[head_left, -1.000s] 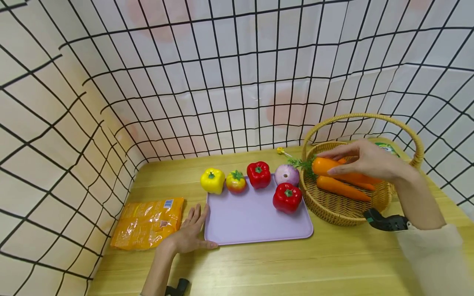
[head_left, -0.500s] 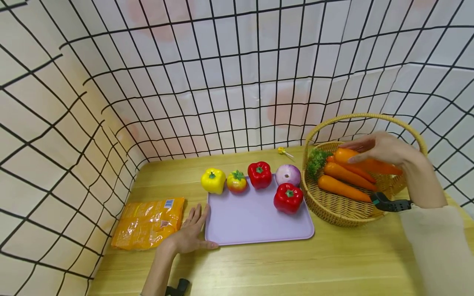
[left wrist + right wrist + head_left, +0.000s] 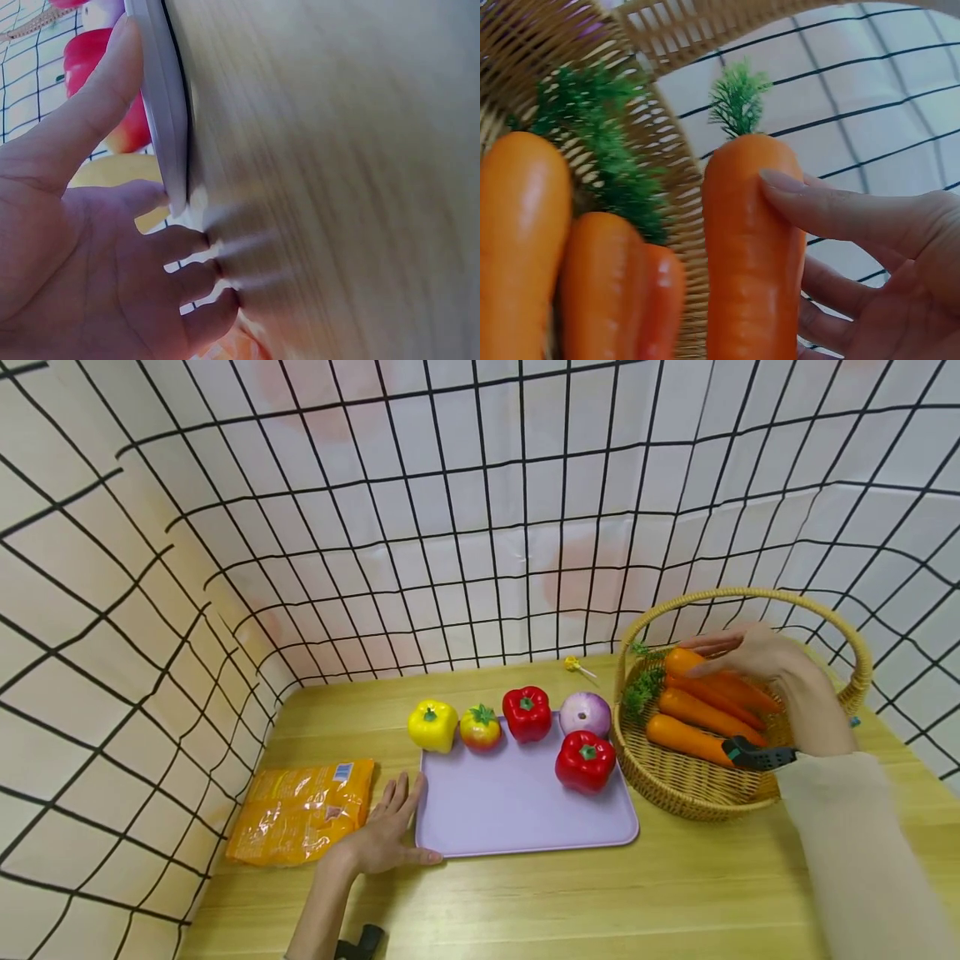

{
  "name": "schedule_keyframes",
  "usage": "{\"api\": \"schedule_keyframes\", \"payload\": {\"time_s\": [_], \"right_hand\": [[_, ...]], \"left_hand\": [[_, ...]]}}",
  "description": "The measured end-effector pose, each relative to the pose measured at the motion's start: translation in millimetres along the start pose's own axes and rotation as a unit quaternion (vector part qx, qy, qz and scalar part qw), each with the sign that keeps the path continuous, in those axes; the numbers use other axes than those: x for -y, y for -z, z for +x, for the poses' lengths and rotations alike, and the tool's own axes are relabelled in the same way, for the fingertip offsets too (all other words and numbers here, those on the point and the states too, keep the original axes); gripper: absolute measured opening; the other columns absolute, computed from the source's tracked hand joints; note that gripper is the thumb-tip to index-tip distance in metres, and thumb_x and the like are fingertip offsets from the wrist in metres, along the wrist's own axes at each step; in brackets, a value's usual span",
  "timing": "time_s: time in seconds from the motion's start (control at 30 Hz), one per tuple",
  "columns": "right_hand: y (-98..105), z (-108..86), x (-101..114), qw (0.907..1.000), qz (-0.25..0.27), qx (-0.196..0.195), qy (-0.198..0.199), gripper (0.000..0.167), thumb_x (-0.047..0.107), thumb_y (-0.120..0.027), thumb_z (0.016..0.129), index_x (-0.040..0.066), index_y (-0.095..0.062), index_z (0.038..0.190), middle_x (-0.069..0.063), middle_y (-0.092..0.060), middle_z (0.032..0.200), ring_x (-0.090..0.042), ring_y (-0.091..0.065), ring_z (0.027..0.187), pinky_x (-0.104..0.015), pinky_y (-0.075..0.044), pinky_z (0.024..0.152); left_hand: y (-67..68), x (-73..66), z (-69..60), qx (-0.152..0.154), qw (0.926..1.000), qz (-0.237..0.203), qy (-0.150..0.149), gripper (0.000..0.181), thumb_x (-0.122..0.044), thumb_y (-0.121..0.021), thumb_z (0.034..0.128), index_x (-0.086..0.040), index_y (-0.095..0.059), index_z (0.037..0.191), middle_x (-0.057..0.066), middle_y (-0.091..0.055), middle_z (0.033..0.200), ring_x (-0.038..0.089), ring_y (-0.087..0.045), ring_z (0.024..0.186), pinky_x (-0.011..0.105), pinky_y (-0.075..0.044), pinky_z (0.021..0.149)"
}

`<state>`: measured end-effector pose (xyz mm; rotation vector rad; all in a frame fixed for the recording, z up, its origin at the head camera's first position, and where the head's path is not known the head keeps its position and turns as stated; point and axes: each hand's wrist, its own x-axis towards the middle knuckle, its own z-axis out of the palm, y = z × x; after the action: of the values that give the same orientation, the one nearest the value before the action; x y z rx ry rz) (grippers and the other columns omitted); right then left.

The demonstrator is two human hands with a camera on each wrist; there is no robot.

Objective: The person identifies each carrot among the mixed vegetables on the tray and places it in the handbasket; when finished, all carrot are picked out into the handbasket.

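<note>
My right hand (image 3: 765, 660) is inside the wicker basket (image 3: 667, 797), thumb on one side of an orange carrot (image 3: 754, 240) and fingers on the other. This carrot has a green leafy top and lies toward the back of the basket, beside several other carrots (image 3: 693, 739). My left hand (image 3: 382, 835) touches the left edge of the lilac tray (image 3: 510, 814); its thumb is at the front corner, and its other fingers are extended along the side. In the left wrist view the thumb (image 3: 105, 94) lies along the tray's rim.
Along the tray's back stand a yellow bell pepper (image 3: 432, 727), a red-yellow tomato (image 3: 480, 729), a red bell pepper (image 3: 527, 714) and a purple onion (image 3: 585, 716). Another red pepper (image 3: 585, 762) sits on the tray. An orange packet (image 3: 300, 814) lies left. The basket's handle (image 3: 738, 593) arches overhead.
My right hand moved the carrot rightward from over the other carrots, then lowered it slightly to the back of the basket. The left hand and tray stay put.
</note>
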<state>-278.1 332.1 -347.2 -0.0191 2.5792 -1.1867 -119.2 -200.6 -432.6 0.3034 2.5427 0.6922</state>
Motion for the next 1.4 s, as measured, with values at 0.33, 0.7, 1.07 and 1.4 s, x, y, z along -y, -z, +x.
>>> {"api": "schedule_keyframes", "payload": {"time_s": [0.33, 0.7, 1.07, 1.4], "right_hand": [[-25, 18.5, -16, 0.9988, 0.016, 0.045, 0.01, 0.059, 0.022, -0.087, 0.084, 0.007, -0.067, 0.138, -0.016, -0.061, 0.147, -0.048, -0.041, 0.144, -0.062, -0.042, 0.114], [-35, 16.9, -18, 0.9982, -0.025, 0.049, 0.023, 0.054, 0.02, -0.087, 0.084, 0.004, -0.07, 0.133, -0.018, -0.068, 0.137, -0.047, -0.054, 0.134, -0.065, -0.043, 0.113], [-43, 10.4, -17, 0.9963, -0.066, 0.036, 0.043, 0.053, 0.02, -0.09, 0.08, 0.005, -0.073, 0.128, -0.022, -0.07, 0.133, -0.041, -0.063, 0.123, -0.05, -0.054, 0.104], [-51, 4.6, -17, 0.9908, -0.087, 0.05, 0.09, 0.049, 0.019, -0.091, 0.078, 0.001, -0.076, 0.121, -0.021, -0.076, 0.118, -0.036, -0.071, 0.113, -0.016, -0.053, 0.08]], "left_hand": [[0.8, 4.1, 0.7, 0.003, 0.9999, -0.016, -0.002, 0.121, -0.053, -0.08, 0.0856, -0.008, -0.001, 0.167, 0.027, 0.013, 0.171, 0.05, 0.011, 0.159, 0.073, -0.007, 0.124], [-0.4, 0.3, -1.0, -0.006, 1.0, -0.007, 0.003, 0.122, -0.048, -0.083, 0.0842, -0.009, -0.002, 0.167, 0.027, 0.01, 0.171, 0.05, 0.008, 0.159, 0.073, -0.012, 0.124], [-1.3, 0.8, -0.8, -0.005, 1.0, -0.006, 0.0, 0.121, -0.049, -0.082, 0.085, -0.009, -0.002, 0.167, 0.027, 0.011, 0.171, 0.05, 0.008, 0.159, 0.073, -0.012, 0.124], [-1.1, 0.3, -0.6, -0.005, 1.0, -0.002, 0.0, 0.122, -0.049, -0.082, 0.0849, -0.008, -0.002, 0.167, 0.027, 0.01, 0.171, 0.05, 0.008, 0.159, 0.073, -0.012, 0.124]]}}
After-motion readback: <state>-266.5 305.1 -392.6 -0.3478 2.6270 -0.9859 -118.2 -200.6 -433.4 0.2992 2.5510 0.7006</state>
